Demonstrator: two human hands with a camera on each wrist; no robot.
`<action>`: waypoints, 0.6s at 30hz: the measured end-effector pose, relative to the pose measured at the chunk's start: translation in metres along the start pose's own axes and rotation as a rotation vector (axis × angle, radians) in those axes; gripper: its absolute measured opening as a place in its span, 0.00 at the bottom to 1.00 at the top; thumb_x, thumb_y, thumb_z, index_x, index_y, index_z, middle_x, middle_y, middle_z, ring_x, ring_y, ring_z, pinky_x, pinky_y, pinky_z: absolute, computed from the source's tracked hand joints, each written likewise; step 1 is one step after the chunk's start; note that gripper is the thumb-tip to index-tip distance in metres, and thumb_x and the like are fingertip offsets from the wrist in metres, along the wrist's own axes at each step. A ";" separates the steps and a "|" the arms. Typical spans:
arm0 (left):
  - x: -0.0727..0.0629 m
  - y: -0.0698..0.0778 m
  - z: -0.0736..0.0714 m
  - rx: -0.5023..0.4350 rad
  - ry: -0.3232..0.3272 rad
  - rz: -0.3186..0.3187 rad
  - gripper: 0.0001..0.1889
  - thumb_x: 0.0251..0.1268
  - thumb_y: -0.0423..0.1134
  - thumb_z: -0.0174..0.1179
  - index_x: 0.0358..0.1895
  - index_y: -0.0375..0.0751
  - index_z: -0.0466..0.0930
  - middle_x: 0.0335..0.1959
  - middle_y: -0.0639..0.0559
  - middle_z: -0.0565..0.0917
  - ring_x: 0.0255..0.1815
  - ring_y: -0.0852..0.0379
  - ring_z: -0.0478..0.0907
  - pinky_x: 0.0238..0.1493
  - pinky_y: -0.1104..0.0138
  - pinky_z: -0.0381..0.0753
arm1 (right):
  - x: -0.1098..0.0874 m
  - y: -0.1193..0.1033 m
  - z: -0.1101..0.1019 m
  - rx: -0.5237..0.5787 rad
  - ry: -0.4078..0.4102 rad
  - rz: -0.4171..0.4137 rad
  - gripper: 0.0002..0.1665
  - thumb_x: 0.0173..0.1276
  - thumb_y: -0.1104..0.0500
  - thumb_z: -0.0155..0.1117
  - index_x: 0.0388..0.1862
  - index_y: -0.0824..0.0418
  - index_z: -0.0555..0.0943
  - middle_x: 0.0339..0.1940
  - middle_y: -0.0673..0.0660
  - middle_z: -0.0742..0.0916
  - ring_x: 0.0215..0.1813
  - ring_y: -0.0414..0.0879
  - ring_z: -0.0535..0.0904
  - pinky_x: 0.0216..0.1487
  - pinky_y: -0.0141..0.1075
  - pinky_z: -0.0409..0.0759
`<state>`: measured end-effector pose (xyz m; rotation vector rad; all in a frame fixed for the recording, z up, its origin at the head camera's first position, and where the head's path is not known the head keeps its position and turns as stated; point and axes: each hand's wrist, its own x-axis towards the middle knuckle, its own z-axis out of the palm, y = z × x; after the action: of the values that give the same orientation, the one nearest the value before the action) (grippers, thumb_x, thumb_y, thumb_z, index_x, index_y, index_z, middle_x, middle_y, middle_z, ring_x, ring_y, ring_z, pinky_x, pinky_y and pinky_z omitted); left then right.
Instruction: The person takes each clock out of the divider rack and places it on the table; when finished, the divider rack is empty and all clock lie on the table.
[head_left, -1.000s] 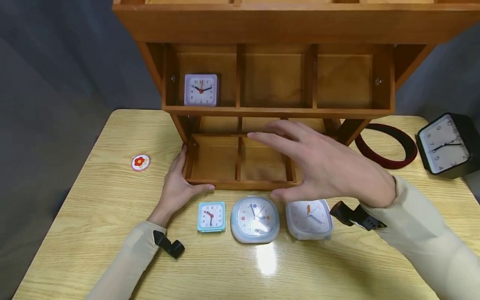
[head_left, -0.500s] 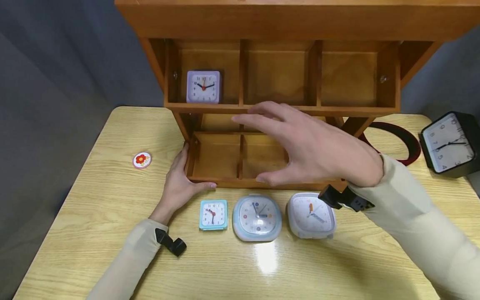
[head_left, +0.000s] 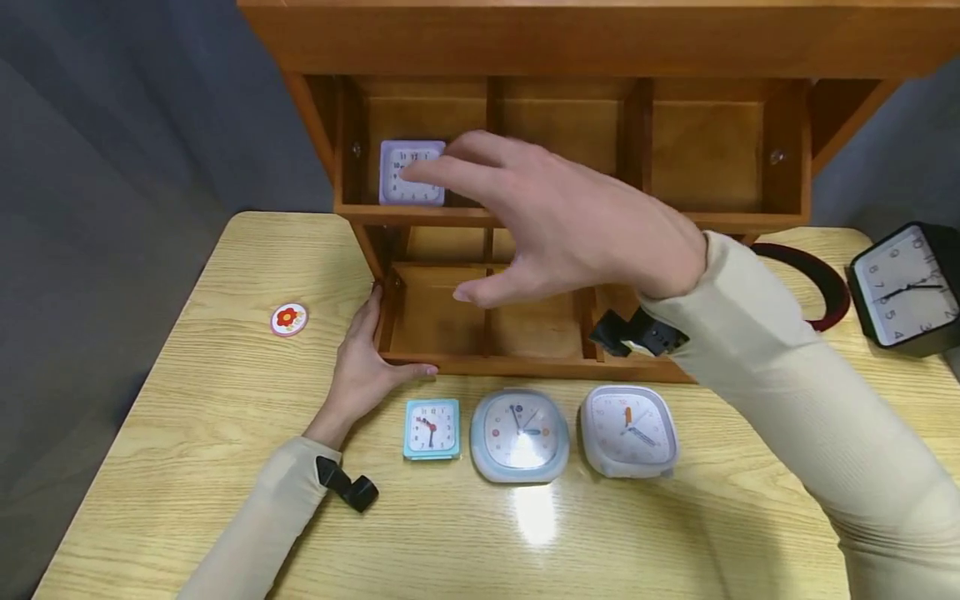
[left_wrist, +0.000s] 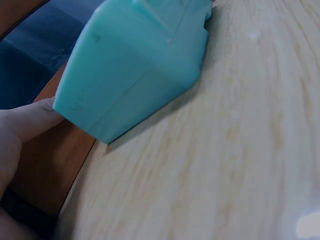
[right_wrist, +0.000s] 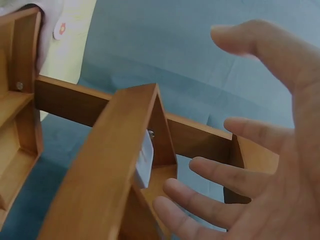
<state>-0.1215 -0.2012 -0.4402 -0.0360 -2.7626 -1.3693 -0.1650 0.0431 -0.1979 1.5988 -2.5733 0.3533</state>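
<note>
My right hand [head_left: 562, 217] reaches over the middle tier [head_left: 570, 220] of a wooden compartment box, fingers spread with nothing between them. Its index finger overlaps the face of the lilac square alarm clock [head_left: 393, 187] that stands in the left compartment. In the right wrist view that clock [right_wrist: 145, 160] shows partly behind the tier's front board. At the lower tier [head_left: 525, 367], my left hand [head_left: 360, 371] rests on the front left corner, straight thumb along the front, fingers along the side. Close to that thumb lies a turquoise square clock [head_left: 432, 429], its side large in the left wrist view.
On the table [head_left: 225, 467], a rounded blue clock [head_left: 520, 437] and a pale lilac clock [head_left: 630, 432] lie right of the turquoise one. A dark red ring-shaped band [head_left: 832, 279] and a black-framed clock [head_left: 903, 287] are at right. A flower badge [head_left: 288, 319] lies left.
My right hand has moved left and up, from over the lower tier to the lilac clock in the middle tier. The left hand has stayed at the corner.
</note>
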 end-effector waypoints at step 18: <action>0.001 0.005 0.006 -0.009 -0.002 -0.005 0.70 0.33 0.52 0.82 0.79 0.56 0.38 0.79 0.46 0.49 0.77 0.43 0.51 0.75 0.48 0.54 | 0.034 0.010 -0.009 -0.022 -0.049 0.062 0.43 0.60 0.47 0.68 0.72 0.56 0.65 0.66 0.60 0.74 0.60 0.53 0.73 0.61 0.47 0.74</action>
<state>-0.1226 -0.1933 -0.4398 -0.0309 -2.7599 -1.3838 -0.1898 0.0196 -0.1835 1.5423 -2.6587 0.2937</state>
